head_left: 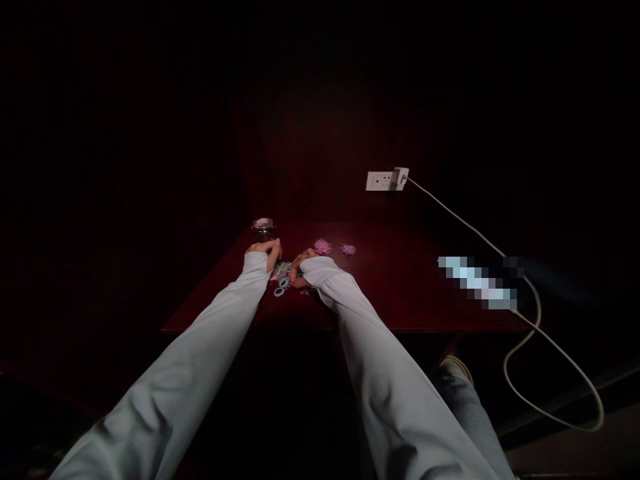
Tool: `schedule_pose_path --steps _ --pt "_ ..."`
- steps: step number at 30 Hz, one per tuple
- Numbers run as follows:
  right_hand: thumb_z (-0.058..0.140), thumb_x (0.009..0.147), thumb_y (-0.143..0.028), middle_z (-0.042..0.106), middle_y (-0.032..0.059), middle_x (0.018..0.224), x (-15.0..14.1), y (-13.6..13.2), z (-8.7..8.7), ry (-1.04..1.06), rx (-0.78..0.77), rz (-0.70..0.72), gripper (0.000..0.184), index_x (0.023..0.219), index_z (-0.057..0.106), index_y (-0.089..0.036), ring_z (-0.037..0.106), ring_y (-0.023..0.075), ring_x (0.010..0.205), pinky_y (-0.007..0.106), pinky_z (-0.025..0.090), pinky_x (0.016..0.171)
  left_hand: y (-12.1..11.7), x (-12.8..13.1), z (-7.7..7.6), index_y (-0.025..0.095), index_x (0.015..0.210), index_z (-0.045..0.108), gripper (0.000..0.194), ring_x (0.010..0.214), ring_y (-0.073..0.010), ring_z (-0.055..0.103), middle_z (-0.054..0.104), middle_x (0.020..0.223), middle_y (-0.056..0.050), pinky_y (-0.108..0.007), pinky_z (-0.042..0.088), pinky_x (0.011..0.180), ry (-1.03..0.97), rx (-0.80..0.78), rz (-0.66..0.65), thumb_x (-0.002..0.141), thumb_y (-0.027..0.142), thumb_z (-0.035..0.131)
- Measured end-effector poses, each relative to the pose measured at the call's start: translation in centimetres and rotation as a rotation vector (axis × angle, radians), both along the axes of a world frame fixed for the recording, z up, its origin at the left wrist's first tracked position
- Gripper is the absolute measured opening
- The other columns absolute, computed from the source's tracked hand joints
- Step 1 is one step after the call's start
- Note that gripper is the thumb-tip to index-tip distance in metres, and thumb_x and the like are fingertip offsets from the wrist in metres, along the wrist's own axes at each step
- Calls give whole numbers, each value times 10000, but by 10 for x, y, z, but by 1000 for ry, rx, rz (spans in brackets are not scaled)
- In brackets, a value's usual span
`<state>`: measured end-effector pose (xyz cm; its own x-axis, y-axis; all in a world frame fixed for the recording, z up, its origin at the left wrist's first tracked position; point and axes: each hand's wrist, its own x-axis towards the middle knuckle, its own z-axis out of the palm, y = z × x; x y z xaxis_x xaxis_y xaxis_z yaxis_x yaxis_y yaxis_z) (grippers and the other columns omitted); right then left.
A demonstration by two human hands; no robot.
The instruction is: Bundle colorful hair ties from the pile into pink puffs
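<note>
Left hand (271, 251) and right hand (301, 268) curl beside the mixed pile (281, 273); their grip I cannot tell. Farther, pink heap (323, 247) and purple heap (349, 249) lie apart, perhaps by colour.

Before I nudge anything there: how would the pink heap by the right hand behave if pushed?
The pink heap would probably spread rather than slide whole, since thin bits stick out around its edge. It is likely light, looking small and loosely piled.
</note>
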<state>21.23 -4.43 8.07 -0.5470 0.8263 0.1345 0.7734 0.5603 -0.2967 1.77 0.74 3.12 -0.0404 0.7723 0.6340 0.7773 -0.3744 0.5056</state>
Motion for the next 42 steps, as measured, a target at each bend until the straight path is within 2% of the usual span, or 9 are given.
schedule_pose_path --steps 4,10,14,19,25,29,34,37,42 --pt "838 795 -193 771 40 1156 1 3 1 3 -88 15 116 906 839 -226 625 233 1183 269 479 944 -1 0 1 246 580 625 523 646 -222 629 651 582 -45 -338 458 729 -7 -6 -15 1000 468 406" --pt "836 811 -187 792 23 1180 3 2 5 36 -57 12 95 885 839 -247 601 240 1253 292 477 1054 -1 0 1 248 567 615 528 612 -210 597 630 557 -37 -324 440 686 -16 -12 -20 996 477 409" --pt "841 850 -232 788 31 1256 2 0 6 44 -84 -5 106 954 860 -248 582 251 1296 315 451 1115 -1 0 0 246 567 605 523 630 -215 621 650 578 -44 -327 445 708 -10 -4 -11 993 481 413" --pt "866 834 -204 800 47 1197 0 3 6 32 -135 -27 167 996 879 -245 562 272 1282 333 457 1077 -1 1 0 246 576 627 516 643 -219 635 679 597 -47 -332 457 713 -12 6 -6 995 464 418" --pt "869 850 -252 792 19 1185 5 5 4 31 -79 7 203 1049 880 -292 577 251 1274 304 452 1084 -1 0 -1 251 573 620 525 673 -227 650 667 582 -44 -333 474 733 -16 0 -15 997 475 407" --pt "886 818 -231 792 44 1193 3 1 4 0 -89 -10 273 1087 879 -275 583 278 1274 319 468 1058 0 -1 -1 251 576 627 526 669 -231 656 675 601 -54 -340 474 739 -17 -1 -24 990 479 396" --pt "847 821 -190 772 66 1154 0 -5 8 -56 -110 22 239 1051 879 -245 597 275 1228 313 480 1007 0 0 -1 248 582 637 516 659 -223 656 673 599 -44 -332 465 732 -2 -11 -8 1004 465 431" --pt "829 833 -186 764 67 1151 -1 -7 9 -71 -91 11 262 1085 870 -246 602 271 1227 320 487 1001 0 0 0 247 580 637 511 656 -224 652 679 598 -44 -335 468 732 0 -7 -7 1001 452 431" --pt "808 843 -176 771 60 1188 0 -6 8 -67 -64 28 200 1024 858 -241 591 261 1249 307 482 1021 1 0 -1 248 580 630 512 646 -221 645 675 591 -42 -332 476 740 3 -10 -16 998 462 428"
